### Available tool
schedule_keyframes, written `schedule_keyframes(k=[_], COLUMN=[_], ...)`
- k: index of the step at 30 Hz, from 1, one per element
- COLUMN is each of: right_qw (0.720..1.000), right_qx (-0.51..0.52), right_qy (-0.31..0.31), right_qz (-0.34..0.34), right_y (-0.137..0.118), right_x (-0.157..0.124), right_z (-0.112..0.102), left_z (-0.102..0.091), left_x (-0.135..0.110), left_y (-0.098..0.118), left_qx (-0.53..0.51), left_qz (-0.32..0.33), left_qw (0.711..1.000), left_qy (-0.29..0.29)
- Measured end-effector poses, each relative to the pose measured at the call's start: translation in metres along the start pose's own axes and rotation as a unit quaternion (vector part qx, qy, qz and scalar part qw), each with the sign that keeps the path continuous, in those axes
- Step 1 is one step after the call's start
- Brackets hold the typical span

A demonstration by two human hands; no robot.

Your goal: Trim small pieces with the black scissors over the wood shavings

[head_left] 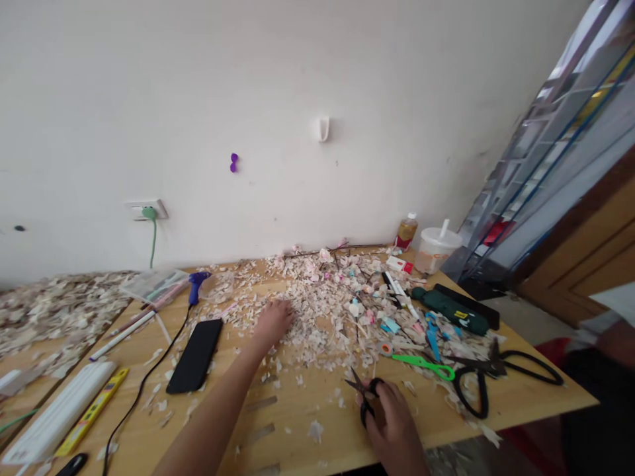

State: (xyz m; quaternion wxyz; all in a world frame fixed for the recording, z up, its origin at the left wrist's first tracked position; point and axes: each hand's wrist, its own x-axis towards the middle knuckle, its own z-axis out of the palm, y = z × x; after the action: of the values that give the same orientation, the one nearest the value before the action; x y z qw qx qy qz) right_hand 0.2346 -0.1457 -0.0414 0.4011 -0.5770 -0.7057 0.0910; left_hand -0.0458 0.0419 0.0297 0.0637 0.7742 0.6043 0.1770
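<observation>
My left hand (274, 322) reaches across the wooden table and lies palm down at the left side of a heap of pale, flaky scraps (317, 297). Its fingers look stretched out over the pieces, though the fingertips are partly hidden. Near the front edge, my right hand (394, 426) grips a small pair of scissors (364, 391) by its black handles. The scissor blades are parted and point away to the left, just short of the heap. To the left of my left forearm lies a black phone (195, 356).
Large black-handled shears (489, 370), green scissors (424, 364), a dark green pouch (455, 311) and a lidded cup (436, 248) are on the right. A blue glue gun (197, 285), its trailing cord, a yellow level (93, 413) and a white power strip (62, 413) lie left.
</observation>
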Motion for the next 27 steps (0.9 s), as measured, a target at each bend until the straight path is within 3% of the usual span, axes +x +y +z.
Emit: schedule_keyframes(k=[2,6,11,17,20,27], right_qw=[1.0,0.999,0.998,0.999,0.998,0.999], right_qx=[-0.012,-0.043,-0.053,-0.047,-0.052,-0.045], right_qy=[0.0,0.01,-0.006,0.005,0.02,-0.001], right_qz=[-0.004,-0.02,-0.011,-0.019,-0.025,-0.028], right_y=[0.002,0.005,-0.001,-0.001,0.001,-0.004], right_x=[-0.001,-0.002,0.004,0.005,0.004,0.01], right_z=[0.002,0.004,-0.001,0.001,0.003,-0.004], left_z=[0.009,0.011,0.007,0.029,0.035,0.011], left_x=[0.008,0.024,0.026,0.026,0.036,0.051], left_y=[0.001,-0.011,-0.007,0.031,0.039,0.01], left_qx=[-0.007,-0.105,-0.091,-0.005,0.006,-0.124], left_qz=[-0.007,-0.05,0.015,0.068,0.069,-0.005], left_qw=[1.0,0.992,0.991,0.998,0.997,0.991], left_qy=[-0.015,0.044,0.101,0.003,-0.022,0.059])
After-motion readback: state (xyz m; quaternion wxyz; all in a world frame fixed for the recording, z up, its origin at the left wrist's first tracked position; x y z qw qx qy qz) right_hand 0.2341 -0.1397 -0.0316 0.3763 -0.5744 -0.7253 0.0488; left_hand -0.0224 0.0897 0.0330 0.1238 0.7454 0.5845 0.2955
